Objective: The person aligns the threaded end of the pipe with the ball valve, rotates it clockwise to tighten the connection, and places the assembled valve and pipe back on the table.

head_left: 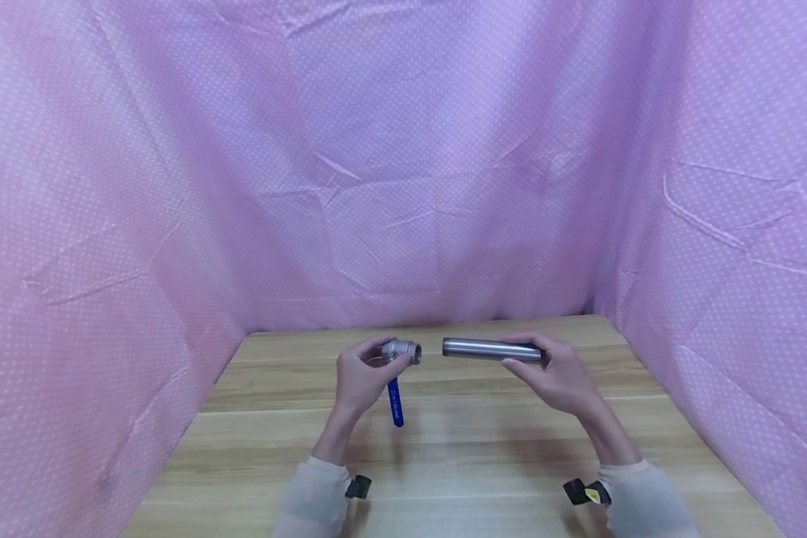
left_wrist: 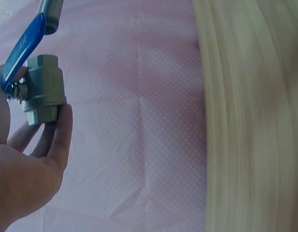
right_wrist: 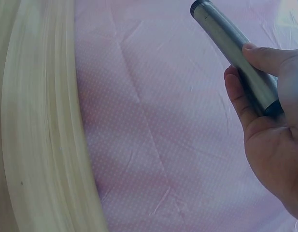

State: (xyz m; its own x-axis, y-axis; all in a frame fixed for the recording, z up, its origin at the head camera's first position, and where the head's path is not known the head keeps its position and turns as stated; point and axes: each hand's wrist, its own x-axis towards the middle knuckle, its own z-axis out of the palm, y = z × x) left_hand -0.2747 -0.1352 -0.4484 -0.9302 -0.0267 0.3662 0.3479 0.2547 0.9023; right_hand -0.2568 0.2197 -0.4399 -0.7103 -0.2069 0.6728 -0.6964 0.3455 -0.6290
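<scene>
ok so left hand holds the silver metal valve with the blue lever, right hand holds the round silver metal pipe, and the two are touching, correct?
Not touching: the head view shows a gap between the silver metal valve and the round silver metal pipe. The rest stands: the left hand holds the valve with its blue lever, the right hand the pipe.

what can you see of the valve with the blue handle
The valve has a silvery, metal-looking body with faceted ends and a long blue handle bearing lettering. The left hand holds it raised above the wooden table, handle pointing toward the bottom of the head view. Its dark open end faces the metal tube, not touching it.
</scene>
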